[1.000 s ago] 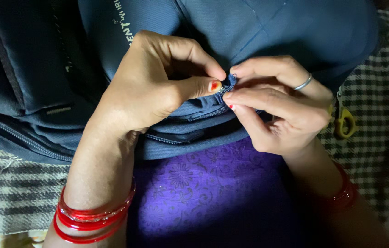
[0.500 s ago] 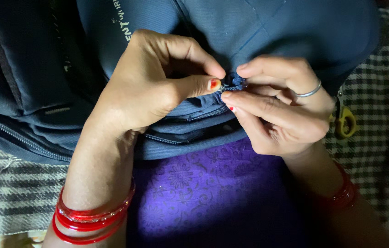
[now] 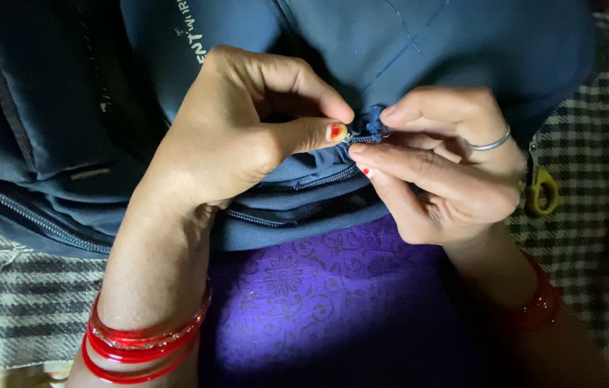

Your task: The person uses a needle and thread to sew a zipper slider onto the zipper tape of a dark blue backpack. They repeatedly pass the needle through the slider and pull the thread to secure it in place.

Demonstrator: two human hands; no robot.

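- Left hand at centre frame: thumb and forefinger pressed together, pinching the bag fabric just at 9 o'clock of the zip end.
- Right hand at 3 o'clock of the zip end: thumb and fingers pinch in on it; what they grip, possibly a needle or thread, is too small to tell.
- Zip end sits at the bag's lower edge, between the two hands, over the purple cloth.
- Judgement: the work goes best with the fabric held taut by the left pinch and the right fingertips kept close to the zip teeth.
- Pale printed lettering at 11 o'clock on the bag, running upward.
- Small dark label at 9 o'clock.
- Yellow-handled snips at 3 o'clock, on checked cloth.
- Red bangles at 7 o'clock.
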